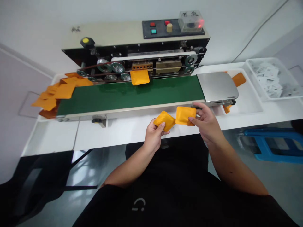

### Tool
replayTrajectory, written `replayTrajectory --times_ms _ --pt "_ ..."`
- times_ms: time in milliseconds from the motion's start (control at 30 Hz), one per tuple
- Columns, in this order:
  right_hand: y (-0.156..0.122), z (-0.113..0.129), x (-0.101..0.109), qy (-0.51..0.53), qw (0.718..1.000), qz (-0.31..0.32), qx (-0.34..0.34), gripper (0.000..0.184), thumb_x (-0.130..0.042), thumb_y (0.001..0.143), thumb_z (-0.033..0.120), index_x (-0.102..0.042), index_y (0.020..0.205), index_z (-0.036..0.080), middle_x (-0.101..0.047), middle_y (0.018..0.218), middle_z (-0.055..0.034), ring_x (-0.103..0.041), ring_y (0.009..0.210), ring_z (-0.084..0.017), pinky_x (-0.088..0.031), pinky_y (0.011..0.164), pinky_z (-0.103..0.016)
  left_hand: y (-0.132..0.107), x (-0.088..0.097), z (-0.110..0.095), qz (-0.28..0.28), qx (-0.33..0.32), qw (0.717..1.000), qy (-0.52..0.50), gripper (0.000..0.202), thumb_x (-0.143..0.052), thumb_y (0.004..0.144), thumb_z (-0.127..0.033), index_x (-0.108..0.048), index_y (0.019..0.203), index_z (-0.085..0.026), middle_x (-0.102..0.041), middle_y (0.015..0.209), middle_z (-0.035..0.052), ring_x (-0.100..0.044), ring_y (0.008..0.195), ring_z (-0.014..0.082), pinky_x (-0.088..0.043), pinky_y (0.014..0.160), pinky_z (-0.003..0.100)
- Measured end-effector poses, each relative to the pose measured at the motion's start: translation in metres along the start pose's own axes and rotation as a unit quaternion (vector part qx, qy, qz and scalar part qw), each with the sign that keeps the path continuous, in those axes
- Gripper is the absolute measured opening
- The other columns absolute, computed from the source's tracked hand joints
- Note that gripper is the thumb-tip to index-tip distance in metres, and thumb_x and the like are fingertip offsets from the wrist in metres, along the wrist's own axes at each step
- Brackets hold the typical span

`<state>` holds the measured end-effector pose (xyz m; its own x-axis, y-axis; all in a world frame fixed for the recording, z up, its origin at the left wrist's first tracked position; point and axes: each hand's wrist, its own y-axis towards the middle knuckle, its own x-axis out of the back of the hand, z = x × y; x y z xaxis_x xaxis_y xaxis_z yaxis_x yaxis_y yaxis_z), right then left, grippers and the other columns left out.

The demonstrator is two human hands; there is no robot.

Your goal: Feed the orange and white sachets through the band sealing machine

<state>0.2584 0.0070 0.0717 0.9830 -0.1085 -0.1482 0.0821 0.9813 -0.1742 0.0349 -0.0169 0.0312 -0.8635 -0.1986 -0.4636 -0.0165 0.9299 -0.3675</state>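
Observation:
Between thumb and fingers my left hand (153, 134) pinches an orange sachet (165, 119), turned corner-up. Close beside it, my right hand (207, 123) grips a second orange sachet (184, 115) by its right edge. Both are held above the table's front edge, in front of the band sealing machine (106, 34). Another orange sachet (140, 78) hangs from the machine's sealing bands, over the green conveyor belt (104, 97). What the sachets contain is hidden.
Orange packets (65, 90) lie heaped in a tray at the belt's left end. At the right stand a white tray (252, 97) with some orange pieces and a clear bin (248, 71) of small white packets. A blue stool (260, 151) is on the floor.

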Motion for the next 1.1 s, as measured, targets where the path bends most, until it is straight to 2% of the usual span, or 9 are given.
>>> replayTrajectory --times_ms 67,167,300,433,533,633,833,1100 --pt "0.006 0.011 0.006 0.003 1.0 -0.003 0.001 0.067 -0.096 0.074 0.027 -0.07 0.135 0.034 -0.075 0.113 -0.0017 -0.073 0.091 -0.018 -0.065 0.068 -0.028 0.0 0.003 0.0 0.0 -0.001 1.0 0.001 0.054 -0.098 0.075 -0.05 -0.067 0.11 -0.021 -0.072 0.105 0.0017 -0.073 0.093 0.0182 -0.066 0.065 0.026" --pt "0.022 0.029 0.016 0.009 1.0 -0.008 0.003 0.056 -0.096 0.07 0.025 -0.076 0.122 0.029 -0.076 0.116 -0.0035 -0.073 0.096 -0.019 -0.064 0.067 -0.027 0.0 0.006 0.0 0.001 0.001 1.0 0.007 0.054 -0.097 0.076 -0.05 -0.067 0.11 -0.021 -0.071 0.105 0.0017 -0.072 0.093 0.0176 -0.066 0.064 0.026" --pt "0.051 0.052 0.029 0.025 0.999 -0.048 0.0 0.045 -0.095 0.069 0.025 -0.074 0.108 0.026 -0.078 0.094 -0.0013 -0.073 0.08 -0.016 -0.058 0.059 -0.023 0.003 0.009 0.001 -0.003 0.006 1.0 0.015 0.055 -0.097 0.075 -0.052 -0.066 0.108 -0.021 -0.071 0.103 0.0015 -0.072 0.092 0.0174 -0.066 0.065 0.025" --pt "0.081 0.07 0.04 0.015 0.997 -0.075 0.011 0.034 -0.091 0.073 0.02 -0.07 0.099 0.024 -0.072 0.077 0.0024 -0.061 0.058 -0.01 -0.049 0.05 -0.019 0.007 0.011 0.002 -0.007 0.009 1.0 0.016 0.054 -0.097 0.075 -0.051 -0.066 0.108 -0.021 -0.07 0.101 0.0011 -0.072 0.09 0.0171 -0.065 0.063 0.025" --pt "0.104 0.08 0.047 0.005 0.997 -0.078 -0.001 0.025 -0.087 0.079 0.015 -0.067 0.093 0.023 -0.066 0.07 0.0031 -0.058 0.054 -0.009 -0.049 0.048 -0.018 0.01 0.012 0.002 -0.01 0.011 1.0 0.017 0.054 -0.097 0.076 -0.051 -0.067 0.108 -0.021 -0.071 0.103 0.0016 -0.072 0.091 0.0176 -0.065 0.064 0.026" --pt "0.126 0.084 0.051 0.007 0.996 -0.085 -0.016 0.02 -0.08 0.082 0.01 -0.065 0.088 0.022 -0.066 0.072 0.0024 -0.058 0.054 -0.008 -0.053 0.05 -0.016 0.013 0.012 0.002 -0.014 0.014 1.0 0.02 0.055 -0.097 0.075 -0.052 -0.067 0.109 -0.021 -0.072 0.106 0.0026 -0.073 0.093 0.0184 -0.065 0.063 0.026" --pt "0.161 0.082 0.05 0.025 0.994 -0.093 -0.054 0.025 -0.076 0.08 0.004 -0.059 0.087 0.022 -0.073 0.085 -0.002 -0.07 0.067 -0.013 -0.062 0.054 -0.02 0.02 0.013 0.002 -0.017 0.017 1.0 0.017 0.055 -0.097 0.075 -0.051 -0.068 0.111 -0.021 -0.072 0.105 0.0023 -0.072 0.092 0.0181 -0.065 0.063 0.026" --pt "0.178 0.081 0.036 0.034 0.993 -0.092 -0.062 0.029 -0.075 0.082 0.004 -0.056 0.089 0.024 -0.072 0.087 -0.0029 -0.072 0.069 -0.014 -0.069 0.06 -0.025 0.023 0.016 0.001 -0.02 0.022 0.999 0.015 0.057 -0.098 0.075 -0.051 -0.068 0.112 -0.021 -0.072 0.105 0.0028 -0.073 0.092 0.018 -0.065 0.062 0.025"
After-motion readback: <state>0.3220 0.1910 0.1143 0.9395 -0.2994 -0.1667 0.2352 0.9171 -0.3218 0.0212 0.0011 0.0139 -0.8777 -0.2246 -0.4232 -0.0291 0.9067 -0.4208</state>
